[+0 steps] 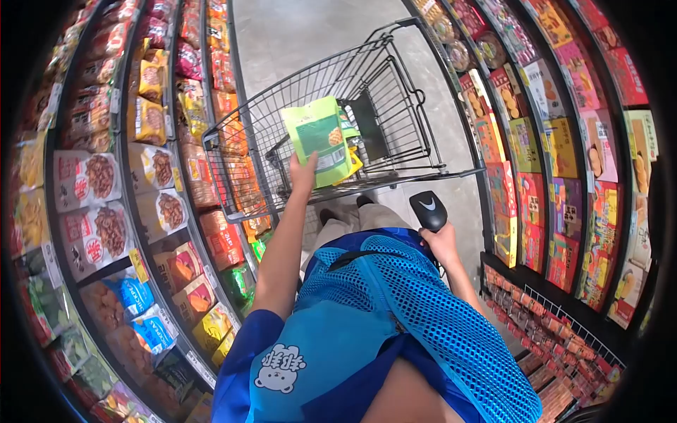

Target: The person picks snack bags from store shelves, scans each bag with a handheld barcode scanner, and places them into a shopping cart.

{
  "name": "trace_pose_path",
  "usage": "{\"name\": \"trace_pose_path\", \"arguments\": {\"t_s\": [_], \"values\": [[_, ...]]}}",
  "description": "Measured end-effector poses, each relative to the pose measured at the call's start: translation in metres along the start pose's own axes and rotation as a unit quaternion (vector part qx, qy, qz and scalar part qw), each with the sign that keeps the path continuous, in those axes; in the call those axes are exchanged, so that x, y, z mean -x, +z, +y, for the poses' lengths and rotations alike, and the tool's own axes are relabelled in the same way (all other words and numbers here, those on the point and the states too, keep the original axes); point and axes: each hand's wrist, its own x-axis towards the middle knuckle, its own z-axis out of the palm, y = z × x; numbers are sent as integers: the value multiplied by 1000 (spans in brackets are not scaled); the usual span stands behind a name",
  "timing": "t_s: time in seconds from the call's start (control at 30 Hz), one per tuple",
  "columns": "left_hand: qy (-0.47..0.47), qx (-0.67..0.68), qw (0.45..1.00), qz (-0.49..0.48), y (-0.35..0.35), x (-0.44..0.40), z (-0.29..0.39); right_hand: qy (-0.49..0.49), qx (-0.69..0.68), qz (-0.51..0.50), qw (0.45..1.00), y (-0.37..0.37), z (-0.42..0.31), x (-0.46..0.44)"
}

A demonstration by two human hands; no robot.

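My left hand [303, 174] is closed on the lower left edge of a green snack pouch [317, 137], holding it up over the shopping cart [416, 99]. The pouch shows a darker green panel, a picture of the snack and a barcode. In my right hand [441, 241], beside my hip, is a black handheld barcode scanner [428, 208], its head pointing forward. Partly hidden behind the pouch, a few green and yellow packages [355, 163] lie in the cart.
Shelves of packaged snacks [151, 120] line the left side, with blue chickpea bags [154, 328] low down. Boxed goods [529, 204] fill the right shelves. A wire rack [557, 317] of small red packets stands at lower right. Grey floor [296, 28] runs beyond the cart.
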Motion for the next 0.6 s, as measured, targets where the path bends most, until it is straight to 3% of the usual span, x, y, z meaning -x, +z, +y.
{"name": "trace_pose_path", "arguments": {"t_s": [0.07,0.17,0.2,0.37,0.43,0.47,0.5,0.6], "values": [[-46,-40,998,18,10,-20,-47,15,0,8,1000,-5,1,0],[-108,-256,960,-42,-4,-26,-69,2,44,-8,999,1,-9,-14],[-113,-203,971,-65,-14,-16,-78,-20,76,-19,997,6,-6,-24],[78,-165,980,-84,-62,67,-32,-107,187,-105,971,39,-28,-66],[62,-221,973,-21,-83,100,-23,-208,215,-133,945,56,-28,-89],[56,-234,970,35,-94,117,-20,-177,247,-167,938,64,-32,-100],[47,-247,963,96,-107,134,-16,-232,214,-191,929,76,-44,-100],[54,-81,956,277,-154,187,-5,-233,205,-230,923,110,-51,-103]]}}
